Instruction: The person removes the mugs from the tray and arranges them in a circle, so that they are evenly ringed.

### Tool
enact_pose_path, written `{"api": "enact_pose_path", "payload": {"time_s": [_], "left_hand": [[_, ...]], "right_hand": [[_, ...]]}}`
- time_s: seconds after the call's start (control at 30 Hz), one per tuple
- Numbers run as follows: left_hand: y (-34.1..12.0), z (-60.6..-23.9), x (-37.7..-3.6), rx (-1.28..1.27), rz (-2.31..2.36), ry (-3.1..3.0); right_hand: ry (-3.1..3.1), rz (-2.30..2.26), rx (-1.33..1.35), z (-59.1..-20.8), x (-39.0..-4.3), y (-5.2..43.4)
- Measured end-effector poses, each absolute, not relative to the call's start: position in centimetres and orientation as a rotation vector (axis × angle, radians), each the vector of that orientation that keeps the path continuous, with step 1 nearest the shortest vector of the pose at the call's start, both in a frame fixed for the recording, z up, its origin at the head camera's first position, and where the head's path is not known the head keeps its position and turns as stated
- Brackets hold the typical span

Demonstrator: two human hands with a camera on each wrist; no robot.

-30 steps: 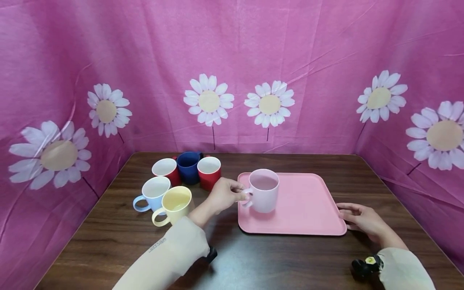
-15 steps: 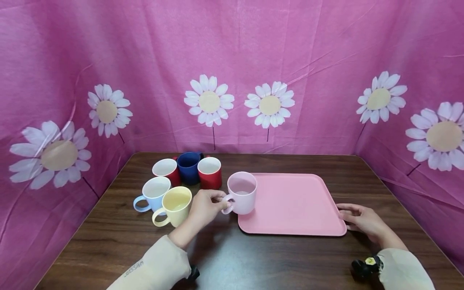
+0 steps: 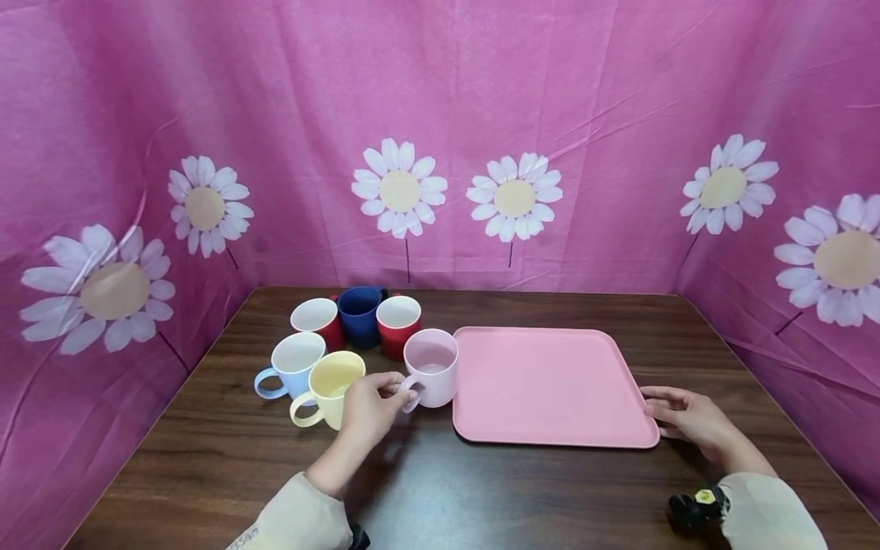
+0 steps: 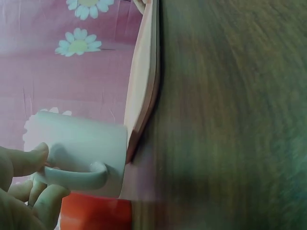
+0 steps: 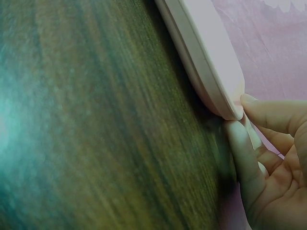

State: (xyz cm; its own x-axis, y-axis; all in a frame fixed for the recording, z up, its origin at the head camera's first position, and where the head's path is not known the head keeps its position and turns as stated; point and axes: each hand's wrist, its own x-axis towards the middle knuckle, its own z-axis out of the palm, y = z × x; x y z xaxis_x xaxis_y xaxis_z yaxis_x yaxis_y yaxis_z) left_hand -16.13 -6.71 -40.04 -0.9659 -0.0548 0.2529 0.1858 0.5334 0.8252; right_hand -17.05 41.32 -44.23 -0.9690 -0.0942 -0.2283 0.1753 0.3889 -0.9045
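Observation:
My left hand pinches the handle of a pale pink mug, thumb and fingertips on it. The mug is upright, just left of the pink tray, and its handle points toward my left hand. Seen from the left wrist, the mug has its base close to the table level; whether it touches the wood I cannot tell. At the tray's right edge, my right hand holds the rim, with thumb and finger on either side of it in the right wrist view. The tray lies flat and bears nothing.
Left of the pink mug stand a yellow mug, a light blue mug, two red mugs with white insides and a dark blue mug. Pink flowered cloth surrounds the wooden table.
My left hand has carried the pink mug leftward from over the tray to beside its left edge. The right hand and the tray have stayed put.

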Motion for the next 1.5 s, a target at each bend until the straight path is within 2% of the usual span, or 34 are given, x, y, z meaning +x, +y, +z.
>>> {"api": "enact_pose_path", "payload": {"time_s": [0.93, 1.5], "left_hand": [[-5.8, -43.1, -15.0, 0.206, -1.522, -2.223], [-5.5, -43.3, -15.0, 0.231, -1.556, -2.207]], "right_hand": [[2.393, -1.615, 0.052, -44.5, -17.2, 41.6], [2.412, -1.613, 0.068, -44.5, -17.2, 41.6]]}}
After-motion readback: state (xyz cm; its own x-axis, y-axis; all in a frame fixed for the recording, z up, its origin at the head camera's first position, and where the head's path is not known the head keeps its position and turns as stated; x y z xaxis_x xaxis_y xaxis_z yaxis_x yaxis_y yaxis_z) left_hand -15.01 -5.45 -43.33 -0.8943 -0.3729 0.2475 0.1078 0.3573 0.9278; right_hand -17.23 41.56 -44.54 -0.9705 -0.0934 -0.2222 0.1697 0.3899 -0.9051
